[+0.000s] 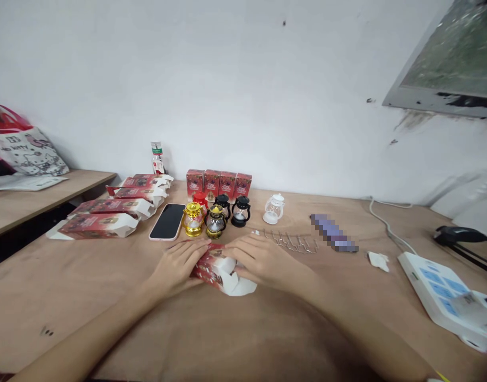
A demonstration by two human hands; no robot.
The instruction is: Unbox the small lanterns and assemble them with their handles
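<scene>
Between my hands lies a red printed carton on its side, its white end flaps open and pointing right toward me. My left hand is closed around the carton's left end. With fingers bent over the flap end, my right hand grips the other side; some of its fingertips are hidden. Just behind the carton stand small lanterns: a gold one, a black-and-gold one, a red one and black ones. A white lantern stands apart to the right.
Several opened red cartons lie at left beside a phone. Closed red boxes and a bottle stand near the wall. Metal hooks, a blurred purple item, crumpled paper and a white power strip are at right.
</scene>
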